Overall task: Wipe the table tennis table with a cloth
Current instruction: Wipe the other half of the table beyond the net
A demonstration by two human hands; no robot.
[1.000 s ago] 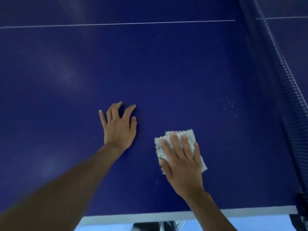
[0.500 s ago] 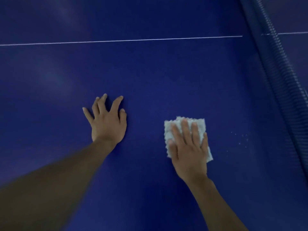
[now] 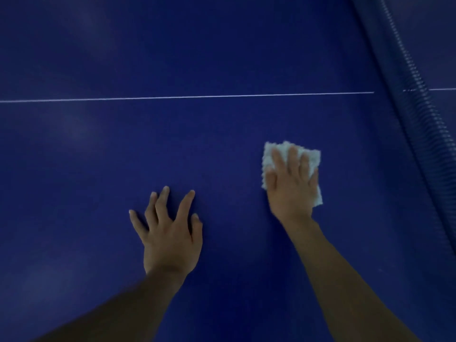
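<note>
On the blue counter [image 3: 222, 149], on my side of the thin white line [image 3: 187, 97] that crosses it, my right hand [image 3: 292, 191] lies flat on the white cloth [image 3: 313, 156], fingers straight and a little apart, pressing it to the surface. The cloth is folded into a rough square and lies near the dark net [image 3: 414, 99] at the right. My left hand [image 3: 170, 238] rests on the bare counter well left of the cloth, fingers spread, holding nothing.

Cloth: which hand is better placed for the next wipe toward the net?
Right. The right hand lies flat on the white cloth, nearer the net; the left hand rests bare on the table.
</note>
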